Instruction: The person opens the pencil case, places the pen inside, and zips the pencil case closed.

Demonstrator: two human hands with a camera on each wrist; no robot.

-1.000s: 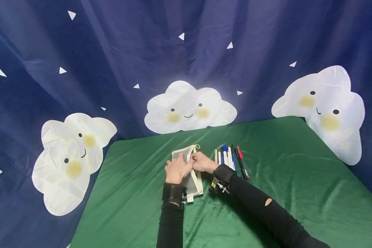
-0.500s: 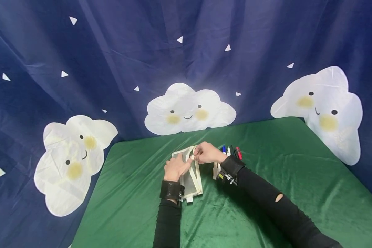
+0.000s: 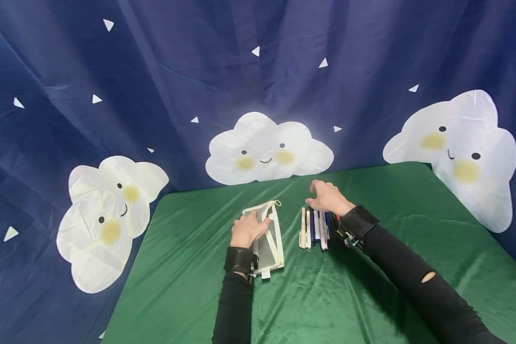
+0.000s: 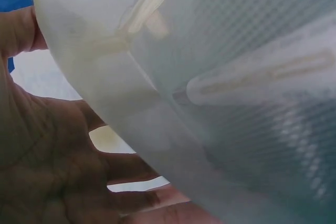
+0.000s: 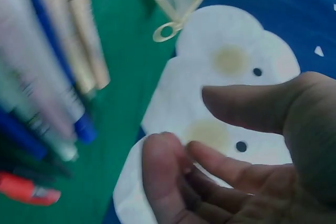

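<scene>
A cream-edged mesh pencil pouch [image 3: 264,255] lies on the green cloth. My left hand [image 3: 245,230] rests on it, fingers spread and fairly straight, with the thumb reaching toward its parted zip edge. In the left wrist view the pouch's mesh [image 4: 121,77] fills much of the picture and covers the fingertips; a pale elongated shape shows blurred there. To the right, my right hand [image 3: 327,197] hovers at the far ends of a row of pens [image 3: 313,229], fingers loosely bent and holding nothing. The right wrist view shows a gap between thumb and fingers.
The zip's pull ring [image 3: 277,203] stands out at the pouch's far corner. A red-capped pen [image 5: 29,190] lies at the row's outer side. Behind the green table [image 3: 189,248] hangs a blue curtain [image 3: 180,62] with smiling clouds.
My right hand has left the pouch's zip and moved right, over the far ends of the pens. My left hand stays on the pouch. The pull ring shows uncovered.
</scene>
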